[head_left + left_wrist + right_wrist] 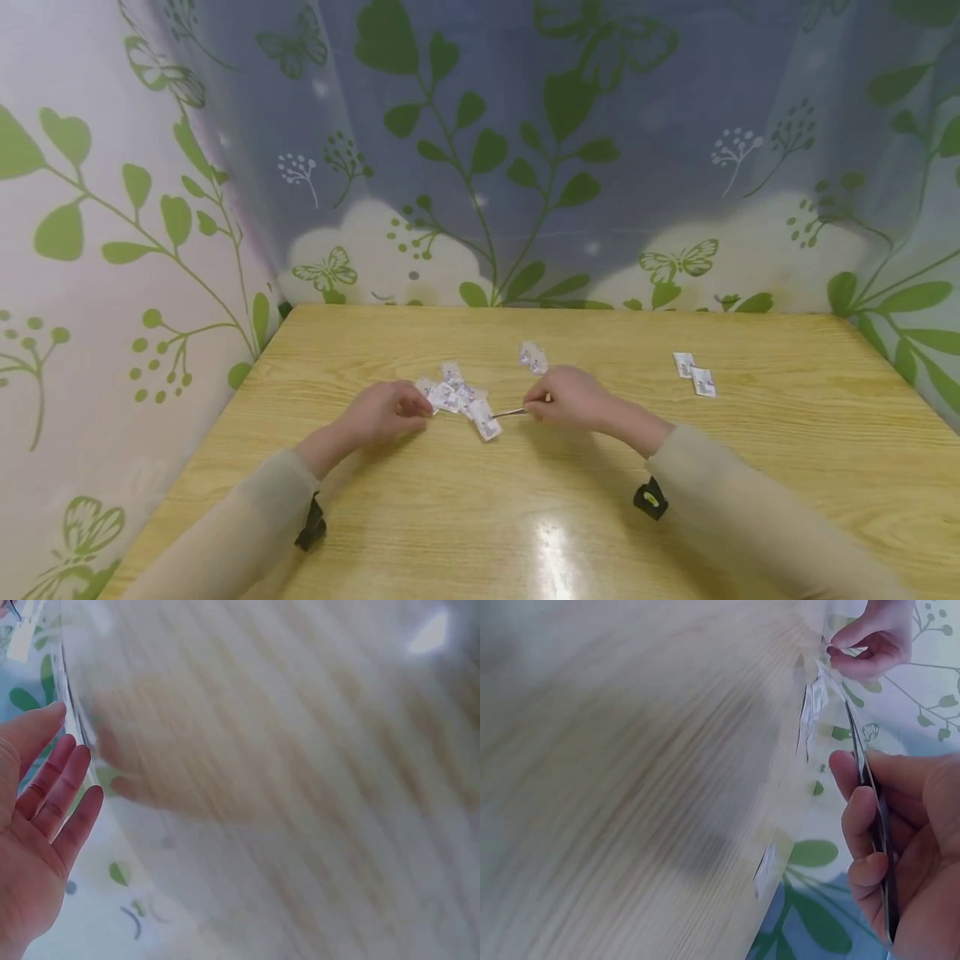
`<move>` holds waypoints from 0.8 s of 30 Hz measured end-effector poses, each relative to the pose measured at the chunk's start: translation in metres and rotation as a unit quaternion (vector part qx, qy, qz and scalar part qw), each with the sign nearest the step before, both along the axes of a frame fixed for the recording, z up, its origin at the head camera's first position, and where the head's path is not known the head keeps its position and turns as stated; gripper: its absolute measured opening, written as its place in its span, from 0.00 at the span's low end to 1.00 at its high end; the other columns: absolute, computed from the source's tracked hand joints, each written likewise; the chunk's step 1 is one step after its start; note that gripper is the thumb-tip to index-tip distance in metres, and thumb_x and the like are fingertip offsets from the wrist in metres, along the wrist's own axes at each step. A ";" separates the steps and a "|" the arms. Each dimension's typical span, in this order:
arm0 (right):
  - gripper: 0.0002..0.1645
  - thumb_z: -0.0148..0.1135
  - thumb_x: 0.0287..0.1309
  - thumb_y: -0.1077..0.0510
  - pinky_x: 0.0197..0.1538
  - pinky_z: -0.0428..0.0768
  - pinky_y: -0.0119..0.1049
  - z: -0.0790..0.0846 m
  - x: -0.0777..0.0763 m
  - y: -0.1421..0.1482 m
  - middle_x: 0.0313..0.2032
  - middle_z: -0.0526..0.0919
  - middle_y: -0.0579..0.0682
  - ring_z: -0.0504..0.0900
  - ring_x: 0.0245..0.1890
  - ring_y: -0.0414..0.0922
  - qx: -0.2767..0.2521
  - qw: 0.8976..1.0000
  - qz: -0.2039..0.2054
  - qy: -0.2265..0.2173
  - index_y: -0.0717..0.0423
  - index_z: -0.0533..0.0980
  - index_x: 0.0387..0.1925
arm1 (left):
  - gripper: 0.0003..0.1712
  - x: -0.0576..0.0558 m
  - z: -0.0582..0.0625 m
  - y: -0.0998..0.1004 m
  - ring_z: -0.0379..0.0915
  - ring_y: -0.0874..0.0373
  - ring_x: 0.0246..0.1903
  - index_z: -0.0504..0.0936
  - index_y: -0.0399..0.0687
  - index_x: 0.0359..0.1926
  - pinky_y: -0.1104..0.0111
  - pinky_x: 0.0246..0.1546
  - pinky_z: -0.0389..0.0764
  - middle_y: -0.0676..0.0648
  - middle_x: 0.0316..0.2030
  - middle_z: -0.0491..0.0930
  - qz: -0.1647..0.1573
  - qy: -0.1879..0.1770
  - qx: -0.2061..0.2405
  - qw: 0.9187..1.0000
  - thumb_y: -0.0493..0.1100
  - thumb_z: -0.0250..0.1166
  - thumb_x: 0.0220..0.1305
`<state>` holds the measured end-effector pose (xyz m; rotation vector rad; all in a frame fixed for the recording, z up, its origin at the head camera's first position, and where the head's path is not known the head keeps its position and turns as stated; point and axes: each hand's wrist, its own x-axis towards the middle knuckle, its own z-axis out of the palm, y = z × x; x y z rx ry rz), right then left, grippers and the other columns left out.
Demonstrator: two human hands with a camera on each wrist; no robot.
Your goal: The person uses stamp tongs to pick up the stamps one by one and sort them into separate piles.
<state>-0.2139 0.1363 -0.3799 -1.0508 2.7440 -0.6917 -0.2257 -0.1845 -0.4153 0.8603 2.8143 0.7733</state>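
My right hand [572, 398] grips a pair of metal tweezers [879, 825], its fingers curled round the shanks. The tweezers' tips reach left to the nearest packet [487, 428] of a loose, overlapping pile of small white packets with purplish print [447, 398]. On the pile's left side is my left hand [380, 414], its fingertips right at the edge of the packets. In the left wrist view the fingers of the left hand [45, 817] are loosely extended. Seen from the right wrist, the pile [811, 709] stands edge-on beyond the tweezers.
Two overlapping packets [533, 357] lie behind the right hand, and another pair [693, 374] sits farther right on the wooden table [787, 467]. A leaf-patterned curtain [660, 167] hangs along the table's far and left edges. Light glares off the table's front.
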 end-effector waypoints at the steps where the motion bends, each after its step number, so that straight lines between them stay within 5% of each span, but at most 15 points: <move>1: 0.09 0.61 0.64 0.60 0.27 0.74 0.31 0.001 0.002 0.006 0.25 0.84 0.42 0.75 0.21 0.33 -0.005 1.000 -0.003 0.000 0.58 0.86 0.36 | 0.08 0.001 0.001 0.002 0.77 0.62 0.34 0.86 0.51 0.40 0.64 0.39 0.78 0.58 0.33 0.81 -0.008 0.006 0.004 1.000 0.41 0.71 0.58; 8: 0.09 0.61 0.64 0.61 0.24 0.69 0.31 0.000 0.020 0.036 0.26 0.84 0.43 0.68 0.18 0.34 -0.025 0.998 -0.053 -0.021 0.60 0.86 0.37 | 0.05 0.013 0.008 0.035 0.78 0.62 0.35 0.87 0.48 0.38 0.68 0.38 0.78 0.56 0.35 0.81 -0.100 0.037 0.023 0.994 0.41 0.68 0.61; 11: 0.09 0.61 0.64 0.60 0.22 0.64 0.31 -0.005 0.027 0.039 0.29 0.85 0.44 0.62 0.16 0.35 -0.028 0.996 -0.074 -0.037 0.58 0.86 0.35 | 0.09 0.023 0.010 0.054 0.78 0.62 0.41 0.87 0.49 0.42 0.66 0.44 0.77 0.56 0.42 0.81 -0.128 0.023 -0.001 0.991 0.44 0.66 0.64; 16: 0.08 0.61 0.64 0.60 0.26 0.68 0.32 -0.015 0.032 0.041 0.31 0.86 0.44 0.67 0.19 0.34 -0.024 0.995 -0.083 -0.039 0.56 0.86 0.35 | 0.18 0.033 0.009 0.076 0.75 0.58 0.52 0.82 0.49 0.54 0.63 0.53 0.74 0.53 0.54 0.77 -0.179 0.034 -0.055 0.982 0.48 0.63 0.66; 24: 0.11 0.61 0.63 0.63 0.25 0.65 0.31 -0.022 0.031 0.042 0.18 0.78 0.40 0.62 0.16 0.34 -0.027 0.996 -0.080 -0.031 0.54 0.85 0.28 | 0.25 0.035 0.003 0.088 0.69 0.56 0.59 0.76 0.51 0.63 0.62 0.58 0.70 0.52 0.61 0.72 -0.218 0.074 -0.117 0.966 0.53 0.58 0.69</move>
